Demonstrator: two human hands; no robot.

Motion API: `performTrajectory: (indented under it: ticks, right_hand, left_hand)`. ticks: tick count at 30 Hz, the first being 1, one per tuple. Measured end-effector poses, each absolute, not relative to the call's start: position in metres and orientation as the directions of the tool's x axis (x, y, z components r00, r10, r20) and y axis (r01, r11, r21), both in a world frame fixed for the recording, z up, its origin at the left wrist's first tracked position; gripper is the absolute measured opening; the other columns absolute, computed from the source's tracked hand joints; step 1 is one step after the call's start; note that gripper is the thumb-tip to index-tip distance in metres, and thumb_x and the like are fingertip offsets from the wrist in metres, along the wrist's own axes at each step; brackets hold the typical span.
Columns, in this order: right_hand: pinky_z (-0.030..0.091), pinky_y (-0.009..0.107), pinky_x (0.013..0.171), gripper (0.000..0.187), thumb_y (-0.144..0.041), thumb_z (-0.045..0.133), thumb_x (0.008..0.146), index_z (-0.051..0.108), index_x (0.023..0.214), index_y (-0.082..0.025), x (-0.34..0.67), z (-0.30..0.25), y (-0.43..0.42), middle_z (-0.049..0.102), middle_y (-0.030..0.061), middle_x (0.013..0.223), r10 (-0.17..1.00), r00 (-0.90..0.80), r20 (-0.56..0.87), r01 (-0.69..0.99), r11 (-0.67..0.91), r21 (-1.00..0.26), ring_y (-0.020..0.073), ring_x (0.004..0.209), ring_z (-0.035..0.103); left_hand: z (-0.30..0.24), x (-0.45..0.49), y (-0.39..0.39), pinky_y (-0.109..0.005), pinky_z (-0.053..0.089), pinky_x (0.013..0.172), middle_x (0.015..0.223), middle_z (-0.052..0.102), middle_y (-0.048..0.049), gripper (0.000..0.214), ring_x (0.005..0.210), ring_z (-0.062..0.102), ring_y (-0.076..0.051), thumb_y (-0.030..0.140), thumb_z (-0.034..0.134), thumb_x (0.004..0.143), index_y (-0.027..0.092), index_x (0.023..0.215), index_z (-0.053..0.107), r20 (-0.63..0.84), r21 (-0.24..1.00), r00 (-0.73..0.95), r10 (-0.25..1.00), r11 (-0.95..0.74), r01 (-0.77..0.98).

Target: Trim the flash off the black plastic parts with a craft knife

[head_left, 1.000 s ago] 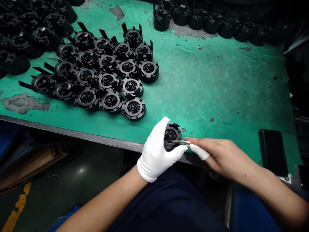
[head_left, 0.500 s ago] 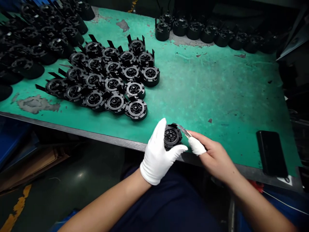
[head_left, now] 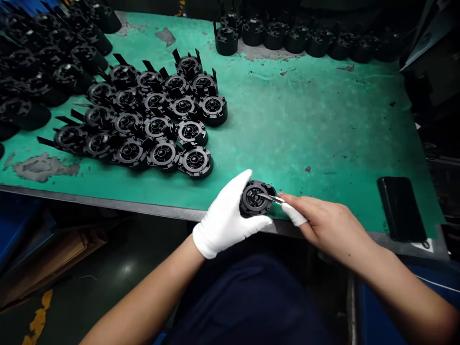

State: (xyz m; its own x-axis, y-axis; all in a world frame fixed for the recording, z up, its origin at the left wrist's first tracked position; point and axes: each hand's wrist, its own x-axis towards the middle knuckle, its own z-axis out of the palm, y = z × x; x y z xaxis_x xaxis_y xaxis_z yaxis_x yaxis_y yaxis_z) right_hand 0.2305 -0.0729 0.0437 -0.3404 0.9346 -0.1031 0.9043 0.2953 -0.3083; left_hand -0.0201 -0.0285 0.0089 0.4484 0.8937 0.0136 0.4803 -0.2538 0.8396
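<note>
On the green bench (head_left: pixel 341 129), black housings (head_left: pixel 163 154) stood clustered to the left, a row (head_left: pixel 298 38) of them ran along the back, and a phone (head_left: pixel 401 209) lay off right. Near the front edge one part (head_left: pixel 256 197) sat in the gloved left hand (head_left: pixel 228 215), which wrapped and hid its left side; right hand (head_left: pixel 323 220) pinched a thin tool (head_left: pixel 272 198), tip over the part's face, contact unclear.

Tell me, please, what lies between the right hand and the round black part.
In the head view, a slim metal tool spans that stretch: the right hand holds one end, and the other reaches over the round black part; contact is unclear.
</note>
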Motion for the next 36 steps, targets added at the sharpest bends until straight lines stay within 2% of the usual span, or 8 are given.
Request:
performTrajectory:
  ticks: [2,5,10,14,21,25,31,36]
  right_hand:
    - [0.062,0.042,0.074,0.049,-0.018,0.048,0.094,0.058,0.141,-0.027,0.228,0.043,-0.078,0.074,0.0075,0.123,0.934,-0.33,-0.139,0.925,0.29,-0.246,0.0301,0.101,0.074]
    - [0.063,0.044,0.073,0.054,-0.014,0.048,0.09,0.057,0.142,-0.027,0.223,0.044,-0.083,0.075,0.0062,0.121,0.932,-0.315,-0.182,0.931,0.266,-0.25,0.0304,0.097,0.075]
    - [0.062,0.046,0.087,0.05,-0.014,0.044,0.093,0.058,0.14,-0.022,0.212,0.046,-0.096,0.073,0.0067,0.127,0.929,-0.294,-0.223,0.916,0.208,-0.343,0.0287,0.103,0.074]
    - [0.061,0.042,0.092,0.046,-0.014,0.044,0.095,0.061,0.138,-0.021,0.212,0.046,-0.103,0.071,0.0057,0.131,0.949,-0.271,-0.159,0.897,0.189,-0.399,0.0264,0.11,0.072]
    - [0.06,0.05,0.094,0.051,-0.013,0.044,0.094,0.057,0.143,-0.019,0.204,0.039,-0.11,0.071,0.0103,0.13,0.965,-0.22,-0.141,0.91,0.151,-0.386,0.0308,0.109,0.072]
    - [0.06,0.045,0.094,0.052,-0.01,0.043,0.092,0.058,0.142,-0.016,0.198,0.038,-0.109,0.07,0.0108,0.131,0.951,-0.248,-0.186,0.856,0.125,-0.502,0.0286,0.11,0.072]
    - [0.057,0.042,0.097,0.053,-0.012,0.045,0.091,0.061,0.139,-0.026,0.207,0.046,-0.097,0.072,0.0036,0.129,0.885,-0.32,-0.338,0.754,0.023,-0.656,0.0261,0.114,0.07]
    - [0.052,0.037,0.103,0.044,-0.022,0.05,0.097,0.061,0.139,-0.027,0.182,0.032,-0.097,0.068,0.0039,0.137,0.974,-0.078,-0.212,0.499,-0.146,-0.854,0.0238,0.126,0.062]
  left_hand:
    - [0.006,-0.02,-0.02,-0.049,0.039,0.122,0.151,0.05,-0.0144,0.096,0.141,0.049,-0.032,0.055,0.084,0.072,0.02,0.149,0.039,0.022,0.833,0.47,0.882,-0.276,0.48]
    - [0.005,-0.02,-0.021,-0.049,0.044,0.117,0.144,0.057,-0.0128,0.094,0.134,0.056,-0.033,0.056,0.088,0.067,0.021,0.144,0.045,0.029,0.838,0.45,0.893,-0.267,0.476]
    - [0.002,-0.016,-0.029,-0.046,0.047,0.114,0.14,0.059,-0.0119,0.093,0.13,0.059,-0.031,0.06,0.086,0.066,0.021,0.141,0.045,0.095,0.848,0.385,0.918,-0.277,0.452]
    - [-0.002,-0.012,-0.033,-0.046,0.049,0.112,0.137,0.061,-0.0112,0.091,0.126,0.062,-0.03,0.061,0.086,0.066,0.023,0.138,0.046,0.156,0.849,0.352,0.923,-0.308,0.43]
    - [-0.01,-0.005,-0.044,-0.047,0.05,0.111,0.141,0.059,-0.0134,0.095,0.128,0.061,-0.031,0.061,0.088,0.062,0.021,0.138,0.047,0.16,0.854,0.239,0.958,-0.256,0.452]
    - [-0.009,-0.003,-0.047,-0.045,0.052,0.11,0.139,0.061,-0.0126,0.094,0.125,0.063,-0.029,0.064,0.086,0.063,0.021,0.138,0.048,0.184,0.842,0.211,0.96,-0.265,0.47]
    - [-0.008,0.0,-0.049,-0.042,0.051,0.111,0.139,0.061,-0.0121,0.095,0.125,0.063,-0.028,0.064,0.086,0.063,0.021,0.139,0.048,0.183,0.836,0.174,0.968,-0.246,0.49]
    - [-0.003,0.002,-0.066,-0.05,0.046,0.116,0.152,0.049,-0.0172,0.097,0.138,0.053,-0.033,0.059,0.081,0.074,0.021,0.15,0.035,0.137,0.869,0.114,0.984,-0.175,0.463]
